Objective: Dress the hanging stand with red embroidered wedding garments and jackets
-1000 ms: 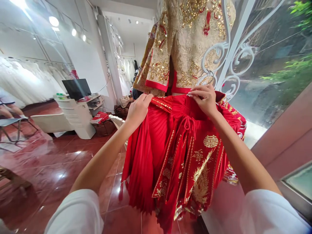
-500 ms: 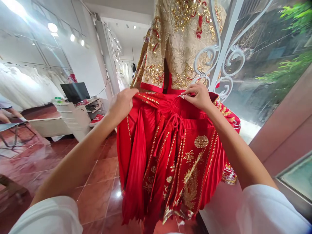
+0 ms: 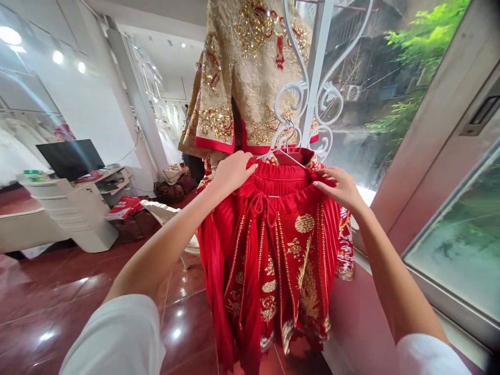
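White scrollwork and a beige jacket back the red skirt; left fingers and right fingers pinch its waistband.

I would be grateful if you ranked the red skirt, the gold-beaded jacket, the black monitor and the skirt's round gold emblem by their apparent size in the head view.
1. Red skirt
2. Gold-beaded jacket, judging only its visible part
3. Black monitor
4. Round gold emblem
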A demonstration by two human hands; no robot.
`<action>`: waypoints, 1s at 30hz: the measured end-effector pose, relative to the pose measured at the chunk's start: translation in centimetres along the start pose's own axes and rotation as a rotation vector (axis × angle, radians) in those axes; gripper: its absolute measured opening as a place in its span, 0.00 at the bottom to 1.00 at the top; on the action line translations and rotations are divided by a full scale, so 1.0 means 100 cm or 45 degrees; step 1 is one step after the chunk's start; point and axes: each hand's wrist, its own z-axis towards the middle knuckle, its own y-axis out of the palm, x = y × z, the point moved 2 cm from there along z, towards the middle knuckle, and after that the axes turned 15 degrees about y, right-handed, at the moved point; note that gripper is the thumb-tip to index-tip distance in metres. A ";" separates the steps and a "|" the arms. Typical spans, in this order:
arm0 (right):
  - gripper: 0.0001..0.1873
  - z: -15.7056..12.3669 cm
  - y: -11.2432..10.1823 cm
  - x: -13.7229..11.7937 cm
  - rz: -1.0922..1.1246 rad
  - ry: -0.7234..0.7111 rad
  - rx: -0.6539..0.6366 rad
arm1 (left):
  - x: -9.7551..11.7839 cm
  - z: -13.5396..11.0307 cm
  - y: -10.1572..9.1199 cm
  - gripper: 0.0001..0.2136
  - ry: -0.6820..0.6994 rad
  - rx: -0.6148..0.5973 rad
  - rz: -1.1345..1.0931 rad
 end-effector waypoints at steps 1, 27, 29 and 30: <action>0.15 -0.003 0.002 0.006 -0.020 -0.061 -0.018 | -0.002 0.003 0.003 0.16 0.006 -0.028 0.002; 0.03 0.086 -0.004 0.014 0.554 0.884 -0.269 | -0.045 0.005 0.033 0.11 -0.489 0.298 -1.103; 0.05 0.091 -0.002 0.014 0.523 0.924 -0.380 | -0.046 0.011 0.028 0.10 -0.487 -0.097 -1.312; 0.05 0.091 -0.002 0.015 0.510 0.944 -0.443 | -0.046 0.013 0.026 0.09 -0.471 -0.293 -1.320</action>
